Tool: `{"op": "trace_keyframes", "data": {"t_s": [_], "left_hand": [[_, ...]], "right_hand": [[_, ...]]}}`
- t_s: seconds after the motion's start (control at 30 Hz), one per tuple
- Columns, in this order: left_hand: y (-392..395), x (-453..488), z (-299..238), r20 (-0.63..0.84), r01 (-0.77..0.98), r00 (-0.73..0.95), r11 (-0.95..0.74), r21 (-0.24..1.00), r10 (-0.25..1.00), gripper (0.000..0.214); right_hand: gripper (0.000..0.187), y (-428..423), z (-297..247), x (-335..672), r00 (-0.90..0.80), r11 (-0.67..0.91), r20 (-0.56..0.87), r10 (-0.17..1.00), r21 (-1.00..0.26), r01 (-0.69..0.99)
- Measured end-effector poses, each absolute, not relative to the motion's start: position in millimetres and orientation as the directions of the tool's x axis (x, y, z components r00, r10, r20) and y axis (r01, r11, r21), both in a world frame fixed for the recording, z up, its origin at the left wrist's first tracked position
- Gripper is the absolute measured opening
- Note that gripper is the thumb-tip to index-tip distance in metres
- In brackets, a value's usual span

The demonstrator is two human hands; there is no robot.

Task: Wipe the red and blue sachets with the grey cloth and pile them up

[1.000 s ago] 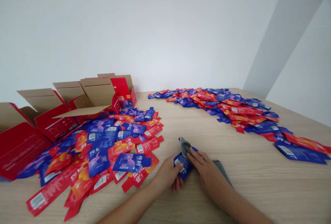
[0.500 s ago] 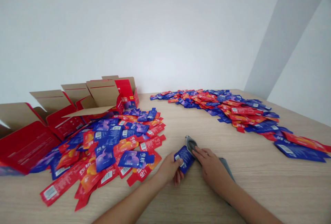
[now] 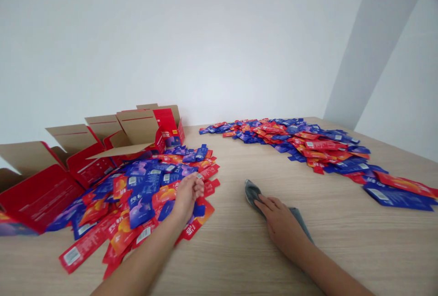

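My left hand point(image 3: 187, 194) hovers over the right edge of a heap of red and blue sachets point(image 3: 143, 186) on the left of the wooden table point(image 3: 236, 250). Its fingers are curled downward, and what they hold, if anything, is hidden. My right hand point(image 3: 279, 220) lies flat with fingers stretched on a grey cloth point(image 3: 251, 189) in the middle of the table. No sachet lies between the two hands.
A second, long spread of red and blue sachets point(image 3: 318, 150) curves along the far right. Open red cardboard boxes point(image 3: 37, 191) with raised brown flaps point(image 3: 137, 125) stand at the left edge. A white wall rises behind.
My left hand had a blue sachet beside the cloth; it has swung left to the heap and the sachet is gone from the middle. My right hand stayed on the cloth.
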State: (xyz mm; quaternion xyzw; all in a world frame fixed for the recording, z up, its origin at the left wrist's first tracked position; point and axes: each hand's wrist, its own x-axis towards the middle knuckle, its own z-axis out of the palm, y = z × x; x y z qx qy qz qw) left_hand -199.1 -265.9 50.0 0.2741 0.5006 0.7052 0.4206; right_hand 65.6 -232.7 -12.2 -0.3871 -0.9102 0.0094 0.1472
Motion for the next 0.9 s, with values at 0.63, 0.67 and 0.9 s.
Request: {"op": "trace_keyframes", "data": {"t_s": [0.63, 0.67, 0.9], "left_hand": [[-32.0, -113.8, -29.5, 0.252, 0.683, -0.248, -0.016, 0.731, 0.936, 0.039], [-20.5, -112.6, -31.8, 0.268, 0.704, -0.240, -0.023, 0.710, 0.933, 0.041], [53.3, -109.7, -34.9, 0.315, 0.765, -0.229, -0.030, 0.643, 0.921, 0.045]], "right_hand": [[0.048, -234.1, -27.2, 60.0, -0.666, 0.703, 0.241, 0.706, -0.123, 0.700], [0.046, -230.6, -33.8, 60.5, -0.674, 0.717, 0.269, 0.688, -0.107, 0.689], [0.045, -218.5, -78.3, 61.3, -0.659, 0.749, 0.462, 0.593, -0.016, 0.663]]}}
